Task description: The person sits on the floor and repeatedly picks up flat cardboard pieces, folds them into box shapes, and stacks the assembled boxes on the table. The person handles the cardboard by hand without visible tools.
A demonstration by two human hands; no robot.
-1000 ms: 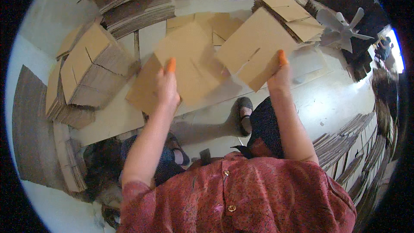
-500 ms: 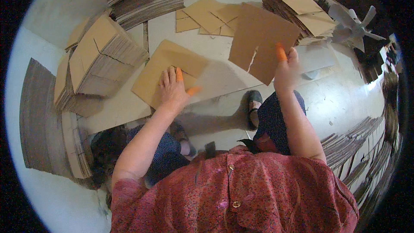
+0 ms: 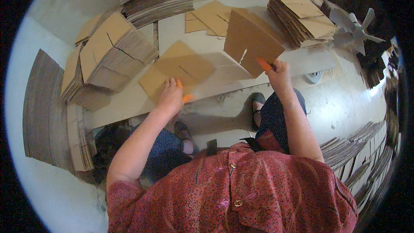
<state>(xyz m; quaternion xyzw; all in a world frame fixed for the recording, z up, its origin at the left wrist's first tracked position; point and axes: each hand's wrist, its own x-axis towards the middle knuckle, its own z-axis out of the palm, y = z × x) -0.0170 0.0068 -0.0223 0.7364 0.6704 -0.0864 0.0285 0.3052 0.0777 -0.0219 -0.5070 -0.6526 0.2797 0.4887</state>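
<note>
Up it stands, the brown cardboard sheet (image 3: 248,39), tilted over the pale tabletop (image 3: 118,108) with a light slit showing in its face, and your right hand (image 3: 280,77) has it by the lower right edge, fingers clamped on the board, one orange-covered digit pressed to the near face. Down to the left, a second sheet (image 3: 174,67) lies flat on the table, a dark slit across it, and your left hand (image 3: 170,96) rests at its near edge: fingers close together, orange-covered thumb out apart from them. Just beyond, loose overlapping sheets (image 3: 211,14) lie on the tabletop. To the left, a thick cardboard stack (image 3: 114,54) leans over; to the right, another stack (image 3: 299,19) sits near a pale-bladed fan (image 3: 355,28). Farther back, a taller pile (image 3: 159,6) curves through the fisheye. Below, a dark shoe (image 3: 258,103) shows on the floor, and more cardboard (image 3: 353,142) fills the lower right.
</note>
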